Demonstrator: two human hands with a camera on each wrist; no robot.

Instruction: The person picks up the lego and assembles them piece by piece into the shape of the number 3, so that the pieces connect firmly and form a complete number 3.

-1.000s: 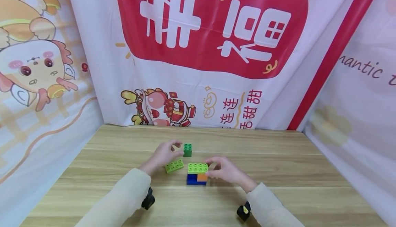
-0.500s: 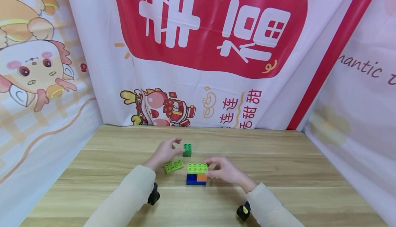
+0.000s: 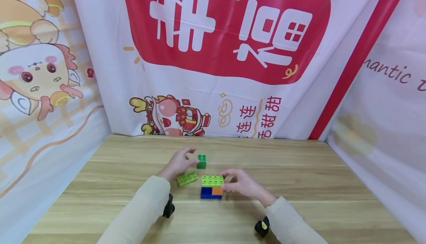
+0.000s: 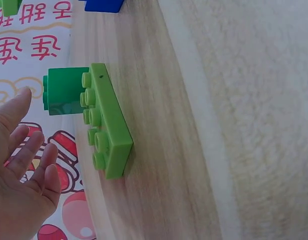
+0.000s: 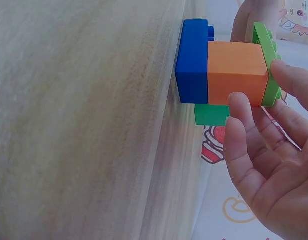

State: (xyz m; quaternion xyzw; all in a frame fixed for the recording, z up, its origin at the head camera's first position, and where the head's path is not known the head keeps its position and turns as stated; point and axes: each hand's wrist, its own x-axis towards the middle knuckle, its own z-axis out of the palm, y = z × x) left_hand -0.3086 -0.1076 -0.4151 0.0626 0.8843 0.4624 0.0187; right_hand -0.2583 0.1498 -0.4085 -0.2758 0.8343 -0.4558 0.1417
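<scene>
A small stack stands mid-table: a blue base brick [image 3: 211,196], an orange brick [image 5: 236,70] on its right part and a lime-green plate [image 3: 212,180] across the top, overhanging left. My right hand [image 3: 244,183] is at its right end, thumb and forefinger pinching the lime plate's end; other fingers lie close to the orange brick. My left hand [image 3: 179,162] hovers with loosely spread fingers left of a dark green block [image 3: 201,162]. In the left wrist view a gap shows between thumb and block. Below that hand lies a second lime-green plate [image 3: 187,178], studs up.
Everything lies on a wood-grain table [image 3: 299,192]. A white printed cloth [image 3: 113,88] hangs along the back edge, and more printed cloth closes both sides. Black wrist cameras are strapped under both sleeves. The dark green block stands just behind the stack.
My left hand and forearm have shifted slightly right and back, still beside the dark green block. The right hand and the stack have stayed in place.
</scene>
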